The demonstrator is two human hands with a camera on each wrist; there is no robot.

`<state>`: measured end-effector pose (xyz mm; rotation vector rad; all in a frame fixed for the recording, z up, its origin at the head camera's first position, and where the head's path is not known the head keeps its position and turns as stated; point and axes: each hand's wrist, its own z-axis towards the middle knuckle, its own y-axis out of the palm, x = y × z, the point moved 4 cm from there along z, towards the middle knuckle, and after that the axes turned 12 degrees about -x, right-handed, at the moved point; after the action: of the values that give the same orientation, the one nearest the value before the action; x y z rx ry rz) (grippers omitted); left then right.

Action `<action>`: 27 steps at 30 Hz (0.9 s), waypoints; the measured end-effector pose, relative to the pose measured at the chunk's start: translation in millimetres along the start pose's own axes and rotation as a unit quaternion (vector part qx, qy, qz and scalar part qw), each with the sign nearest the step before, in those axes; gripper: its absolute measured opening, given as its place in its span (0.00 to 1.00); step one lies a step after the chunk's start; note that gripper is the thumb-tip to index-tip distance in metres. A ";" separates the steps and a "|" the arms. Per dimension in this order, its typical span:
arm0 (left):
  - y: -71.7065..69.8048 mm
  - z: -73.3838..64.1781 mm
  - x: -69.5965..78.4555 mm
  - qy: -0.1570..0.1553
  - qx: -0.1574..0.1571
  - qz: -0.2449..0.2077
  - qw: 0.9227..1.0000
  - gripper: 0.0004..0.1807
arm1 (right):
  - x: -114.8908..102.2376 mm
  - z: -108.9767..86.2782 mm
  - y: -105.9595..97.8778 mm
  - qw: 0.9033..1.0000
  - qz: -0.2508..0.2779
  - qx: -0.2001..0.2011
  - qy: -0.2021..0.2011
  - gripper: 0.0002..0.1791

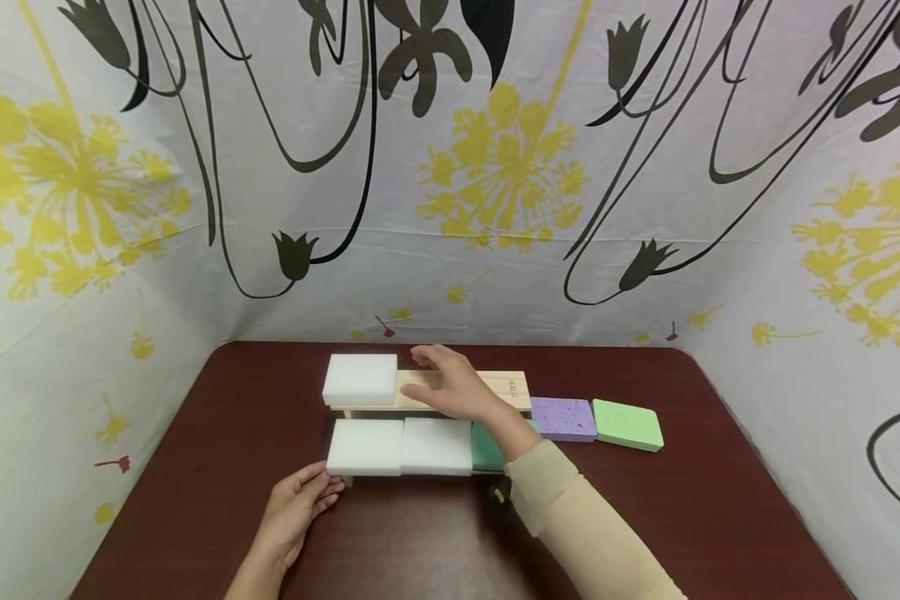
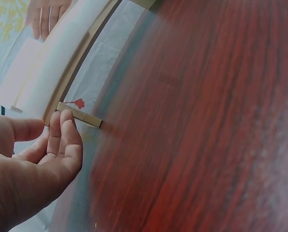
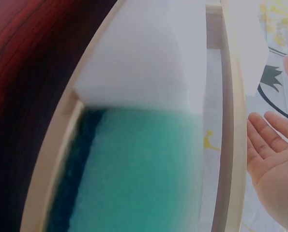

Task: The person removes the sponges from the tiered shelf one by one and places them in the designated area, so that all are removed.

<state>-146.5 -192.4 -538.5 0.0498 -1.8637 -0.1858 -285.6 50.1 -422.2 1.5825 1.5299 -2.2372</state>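
Note:
A two-tier wooden rack [image 1: 498, 387] stands on the table. At the lower tier's left end my left hand [image 1: 296, 508] pinches the wooden corner between thumb and fingers, beside a short leg [image 2: 81, 115]. On that tier lie a white sponge [image 1: 364, 447], a second white sponge [image 1: 437, 447] and a green sponge [image 1: 485, 450] with a dark edge, partly hidden by my right forearm. Another white sponge [image 1: 360, 379] sits at the upper tier's left end. Just right of it, my right hand [image 1: 457, 387] hovers over the upper board, fingers spread and holding nothing.
A purple sponge [image 1: 564, 418] and a light green sponge [image 1: 628, 425] lie at the rack's right. Below my right sleeve sits a small dark object [image 1: 499, 492], its kind unclear. A patterned cloth [image 1: 480, 283] hangs behind the dark red table [image 1: 682, 517].

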 end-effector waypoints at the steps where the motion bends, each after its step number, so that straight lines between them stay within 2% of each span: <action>1: -0.1 0.0 0.0 0.001 -0.001 0.000 1.000 0.23 | -0.4 1.4 1.0 1.000 -0.001 -0.003 0.001 0.35; 10: 0.6 -1.1 -0.2 -0.006 0.001 -0.002 1.000 0.22 | -6.0 13.7 6.4 0.999 -0.023 -0.010 0.021 0.41; 27: -1.4 -0.3 -0.2 0.000 0.006 -0.004 1.000 0.21 | -8.1 31.8 18.0 0.997 -0.038 -0.035 0.056 0.51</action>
<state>-146.3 -193.8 -538.8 0.0647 -1.8640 -0.1804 -295.5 14.6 -428.3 1.6851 1.7054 -2.1391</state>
